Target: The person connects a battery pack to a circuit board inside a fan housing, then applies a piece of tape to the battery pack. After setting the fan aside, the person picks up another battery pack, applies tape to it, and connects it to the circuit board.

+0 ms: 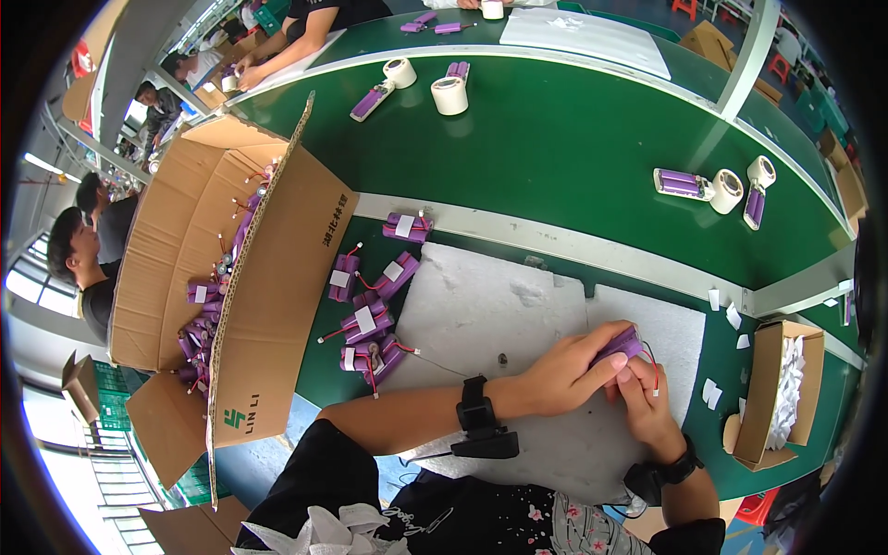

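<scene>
Close in, both hands meet over the grey foam mat (518,314), soft-looking and pitted, its far edge ragged. The left hand (564,370) reaches across from the left, fingers curled tight around a purple battery pack (622,346), a bundle of glossy cylinders. The right hand (647,407) comes up from below, fingertips pinched at the pack's lower end, where thin red wires (653,365) loop out. So the pack sits gripped between both hands, just above the mat's right part. A black wrist strap is on each arm.

Left of the mat, a loose pile of finished packs (370,310) lies on the green table (573,157), each with a small white square label and red leads. Bare mat lies between that pile and the hands. To the right, little white slips (721,310) scatter along the table edge, and a small cardboard box (772,388) stands open, stuffed with crumpled white paper.

Further left, a large corrugated carton (268,305) gapes open, flaps up, with more purple packs heaped inside; dark print runs along one flap and a green mark sits low on its side.

Beyond a pale divider strip (555,245), the far bench carries white tape rolls (450,95), round and matte, beside more purple packs, with wide green surface around them. Other people's arms work at the top left.
</scene>
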Available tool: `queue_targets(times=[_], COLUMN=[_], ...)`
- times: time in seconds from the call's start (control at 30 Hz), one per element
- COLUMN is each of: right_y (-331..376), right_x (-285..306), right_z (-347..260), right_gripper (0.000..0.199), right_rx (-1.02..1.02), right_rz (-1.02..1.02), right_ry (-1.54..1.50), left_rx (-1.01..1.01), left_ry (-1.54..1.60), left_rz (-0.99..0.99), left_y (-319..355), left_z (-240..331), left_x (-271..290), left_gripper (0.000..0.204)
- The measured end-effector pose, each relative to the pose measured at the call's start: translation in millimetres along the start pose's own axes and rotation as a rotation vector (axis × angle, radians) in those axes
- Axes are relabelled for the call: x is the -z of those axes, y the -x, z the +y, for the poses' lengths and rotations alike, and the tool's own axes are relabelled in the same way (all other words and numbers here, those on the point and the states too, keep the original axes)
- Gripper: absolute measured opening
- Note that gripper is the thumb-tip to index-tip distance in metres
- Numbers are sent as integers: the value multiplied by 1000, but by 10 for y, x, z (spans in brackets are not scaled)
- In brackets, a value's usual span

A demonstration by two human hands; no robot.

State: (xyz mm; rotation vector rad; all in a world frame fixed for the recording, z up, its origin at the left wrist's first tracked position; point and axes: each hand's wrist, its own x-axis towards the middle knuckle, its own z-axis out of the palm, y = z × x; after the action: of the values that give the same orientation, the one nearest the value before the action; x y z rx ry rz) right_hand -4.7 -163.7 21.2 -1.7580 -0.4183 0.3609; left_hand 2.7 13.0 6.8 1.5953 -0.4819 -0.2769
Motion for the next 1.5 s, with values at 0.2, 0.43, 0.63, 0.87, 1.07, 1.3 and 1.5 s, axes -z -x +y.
queue_targets(times=[0.2,0.43,0.63,0.87,1.07,1.3,1.5], right_y=[9,14,15,7,52,108,22], right_x=[-2,11,-2,17,32,46,65], right_z=[47,26,13,48,179,304,151], right_gripper=[34,37,39,35,30,24,16], right_rx=[-3,-1,-15,-1,-10,-6,47], right_rz=[11,-6,8,-1,10,39,65], right_ry=[-43,-48,-27,-51,-59,-11,-36], left_rx=[-111,-153,-53,9,-47,-73,-40], left_ry=[-21,-39,-28,2,-71,-92,-52], left_rz=[48,63,-3,-26,-13,-11,-99], left_y=[-8,-12,5,-4,-24,18,-19], left_z=[-19,-44,-16,-3,25,3,10], left_x=[-41,-55,-3,3,6,-3,-12], left_gripper=[39,40,44,46,52,55,52])
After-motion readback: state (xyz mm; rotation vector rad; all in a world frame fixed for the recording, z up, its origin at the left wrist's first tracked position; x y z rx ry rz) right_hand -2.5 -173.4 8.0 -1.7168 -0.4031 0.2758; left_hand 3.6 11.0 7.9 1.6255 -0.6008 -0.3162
